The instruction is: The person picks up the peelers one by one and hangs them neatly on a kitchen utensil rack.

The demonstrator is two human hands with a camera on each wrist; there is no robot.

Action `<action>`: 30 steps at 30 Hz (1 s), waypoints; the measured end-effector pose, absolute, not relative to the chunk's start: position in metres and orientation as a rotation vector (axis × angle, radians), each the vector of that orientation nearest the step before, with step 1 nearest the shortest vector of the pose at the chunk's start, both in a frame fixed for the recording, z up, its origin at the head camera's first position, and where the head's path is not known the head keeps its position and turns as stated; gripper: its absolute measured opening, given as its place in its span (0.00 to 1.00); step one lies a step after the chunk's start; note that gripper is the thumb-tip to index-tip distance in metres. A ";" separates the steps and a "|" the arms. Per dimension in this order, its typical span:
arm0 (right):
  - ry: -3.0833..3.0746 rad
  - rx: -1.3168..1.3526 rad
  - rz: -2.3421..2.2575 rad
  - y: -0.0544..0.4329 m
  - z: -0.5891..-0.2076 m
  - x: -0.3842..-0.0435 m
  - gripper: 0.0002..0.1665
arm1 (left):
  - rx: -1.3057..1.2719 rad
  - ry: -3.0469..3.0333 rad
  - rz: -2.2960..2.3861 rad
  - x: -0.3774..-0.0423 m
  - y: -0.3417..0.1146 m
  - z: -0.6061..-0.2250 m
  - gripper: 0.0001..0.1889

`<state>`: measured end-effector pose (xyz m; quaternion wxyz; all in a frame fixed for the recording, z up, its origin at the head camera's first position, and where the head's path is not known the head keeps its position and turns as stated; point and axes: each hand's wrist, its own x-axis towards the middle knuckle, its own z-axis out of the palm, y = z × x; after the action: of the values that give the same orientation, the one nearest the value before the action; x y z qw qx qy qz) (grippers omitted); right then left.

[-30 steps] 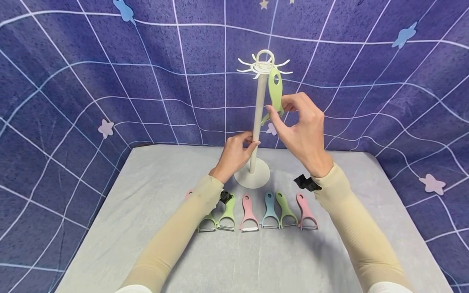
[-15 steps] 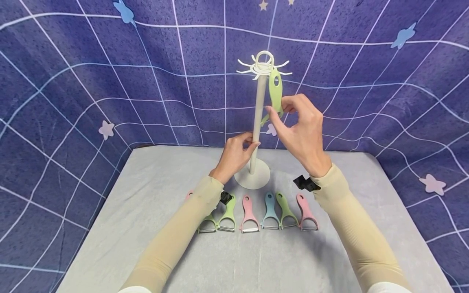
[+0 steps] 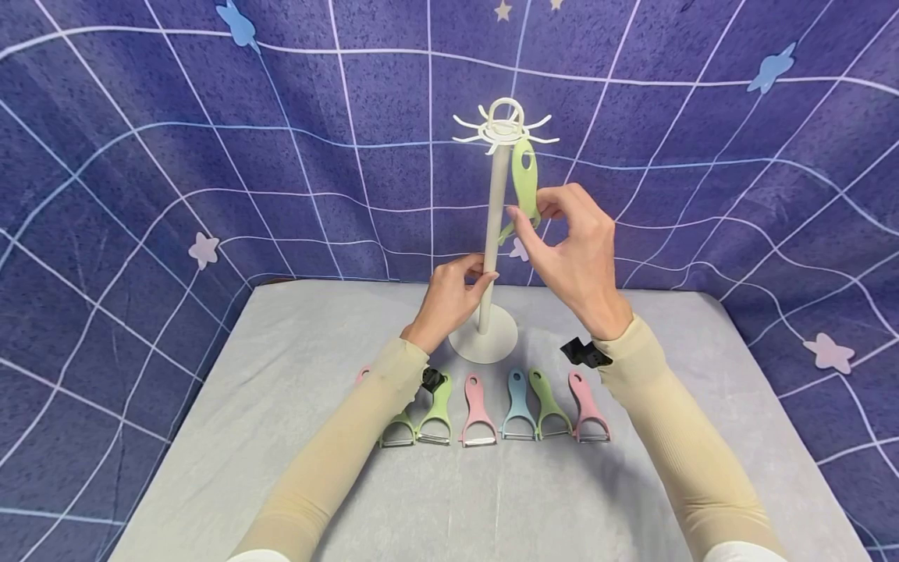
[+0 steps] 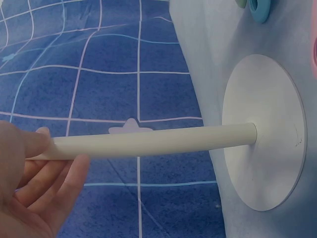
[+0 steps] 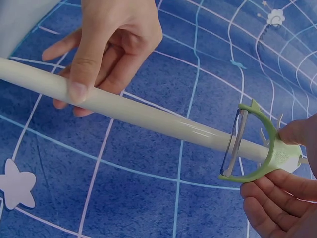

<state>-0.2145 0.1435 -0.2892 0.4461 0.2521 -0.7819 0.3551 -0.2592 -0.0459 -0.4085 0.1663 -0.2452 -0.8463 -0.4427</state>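
My left hand grips the cream pole of an upright hanging stand, thumb in front and fingers behind. In the left wrist view the pole runs down to a round white base. With thumb and fingers my right hand pinches a light green peeler, its holed handle end up and blade end down. The handle's top lies just under the ring of white hooks, on the right side of the pole. From the right wrist, the peeler's blade crosses in front of the pole.
A row of pink, green and blue peelers lies on the grey cloth in front of the base, among them a pink one and a blue one. My left sleeve covers part of the row's left end. A blue patterned curtain hangs behind.
My right hand and the green peeler have come slightly down and to the left, so the handle's top sits a little lower under the hooks. My left hand stays on the pole.
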 end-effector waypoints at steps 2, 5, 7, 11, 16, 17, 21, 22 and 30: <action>-1.940 0.621 0.884 0.144 -0.290 -0.214 0.18 | -0.701 -2.408 -1.261 -0.259 -0.046 -0.408 0.11; -1.948 0.617 0.884 0.144 -0.291 -0.214 0.17 | -0.703 -2.408 -1.269 -0.259 -0.046 -0.408 0.11; -1.953 0.615 0.883 0.145 -0.292 -0.214 0.17 | -0.702 -2.410 -1.273 -0.259 -0.045 -0.408 0.11; -1.961 0.611 0.874 0.146 -0.292 -0.214 0.17 | -0.699 -2.406 -1.288 -0.259 -0.046 -0.409 0.11; -1.980 0.585 0.852 0.146 -0.292 -0.213 0.17 | -0.700 -2.410 -1.278 -0.259 -0.046 -0.409 0.12; -1.985 0.574 0.856 0.146 -0.292 -0.213 0.17 | -0.701 -2.411 -1.275 -0.258 -0.046 -0.409 0.12; -1.998 0.536 0.871 0.146 -0.292 -0.212 0.17 | -0.697 -2.416 -1.267 -0.259 -0.045 -0.408 0.12; -1.998 0.532 0.875 0.146 -0.292 -0.211 0.17 | -0.695 -2.417 -1.265 -0.258 -0.045 -0.408 0.12; -2.025 0.514 0.871 0.150 -0.296 -0.207 0.18 | -0.703 -2.406 -1.273 -0.259 -0.045 -0.408 0.11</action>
<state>-0.2070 0.1503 -0.2963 0.4249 0.2056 -0.8099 0.3483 -0.2589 -0.0448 -0.4085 0.1645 -0.2465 -0.8441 -0.4467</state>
